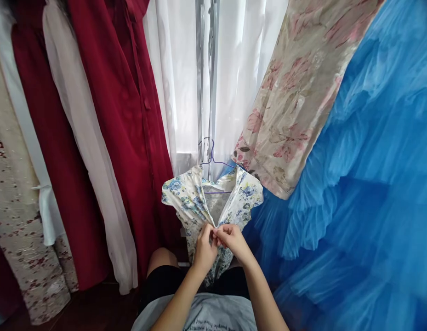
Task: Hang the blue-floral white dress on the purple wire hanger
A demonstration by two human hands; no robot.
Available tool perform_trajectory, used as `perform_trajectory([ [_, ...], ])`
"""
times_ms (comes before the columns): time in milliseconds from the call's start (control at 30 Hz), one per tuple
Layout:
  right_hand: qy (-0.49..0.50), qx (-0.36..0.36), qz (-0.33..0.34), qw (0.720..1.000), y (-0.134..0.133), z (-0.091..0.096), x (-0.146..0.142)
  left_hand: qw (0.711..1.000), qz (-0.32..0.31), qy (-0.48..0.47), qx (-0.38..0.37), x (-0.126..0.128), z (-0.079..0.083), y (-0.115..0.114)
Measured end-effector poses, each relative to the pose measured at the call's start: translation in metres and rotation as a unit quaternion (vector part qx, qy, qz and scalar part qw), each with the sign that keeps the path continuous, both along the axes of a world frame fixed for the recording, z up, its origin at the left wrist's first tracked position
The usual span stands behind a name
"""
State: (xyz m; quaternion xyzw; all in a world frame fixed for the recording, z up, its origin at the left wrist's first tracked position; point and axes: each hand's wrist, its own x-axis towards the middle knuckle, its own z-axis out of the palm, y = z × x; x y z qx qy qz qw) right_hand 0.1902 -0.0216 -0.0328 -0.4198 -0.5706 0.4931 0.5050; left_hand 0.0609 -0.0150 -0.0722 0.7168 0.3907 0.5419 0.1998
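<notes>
In front of me a white dress with blue and green flowers (189, 195) hangs from a thin purple wire hanger (222, 162). Its V-shaped neckline lies open above my hands, and its lower part falls between my legs. My left hand (205, 246) pinches the fabric at the bottom of the neckline. Right beside it, fingertips touching, my right hand (231, 239) is closed in a pinch on the same spot of the dress. Whatever small fastening may be between the fingers is hidden.
Dark red gowns (113, 115) and a pale pink sleeve-like cloth (89, 138) hang at the left. On the right are a beige flowered garment (285, 105) and a full blue tulle gown (365, 207). A white curtain (244, 69) hangs behind the metal pole (200, 69).
</notes>
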Motion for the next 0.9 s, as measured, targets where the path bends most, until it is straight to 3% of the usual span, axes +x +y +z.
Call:
perform_trajectory([
  [100,0.026,-0.025,-0.022,0.999,0.0,-0.006,0.005,1.0,-0.017,0.021,-0.017,0.005,-0.01,-0.006],
  [200,0.06,-0.024,-0.059,0.996,0.008,0.011,0.007,0.997,-0.053,0.041,-0.03,0.007,-0.01,-0.008],
  [267,0.053,-0.012,-0.069,0.996,0.021,0.038,0.007,0.996,-0.058,0.061,-0.031,0.005,-0.004,-0.008],
  [433,0.042,0.043,-0.048,0.997,0.072,0.137,0.004,0.99,-0.06,0.126,-0.032,-0.003,0.009,-0.007],
  [533,0.056,0.044,-0.073,0.995,0.09,0.17,0.003,0.983,-0.073,0.165,-0.032,-0.008,0.008,-0.006],
  [633,0.045,0.075,-0.053,0.995,0.089,0.165,0.002,0.983,-0.084,0.154,-0.048,-0.013,0.006,0.0],
  [733,0.05,0.103,-0.042,0.993,0.079,0.144,0.003,0.989,-0.087,0.11,-0.052,-0.018,0.021,0.016],
  [800,0.043,0.11,-0.041,0.992,0.072,0.134,0.005,0.996,-0.062,0.056,-0.023,-0.021,0.048,0.029],
  [900,0.027,0.14,-0.044,0.989,0.061,0.131,0.008,0.998,-0.014,-0.023,0.055,-0.023,0.105,0.048],
])
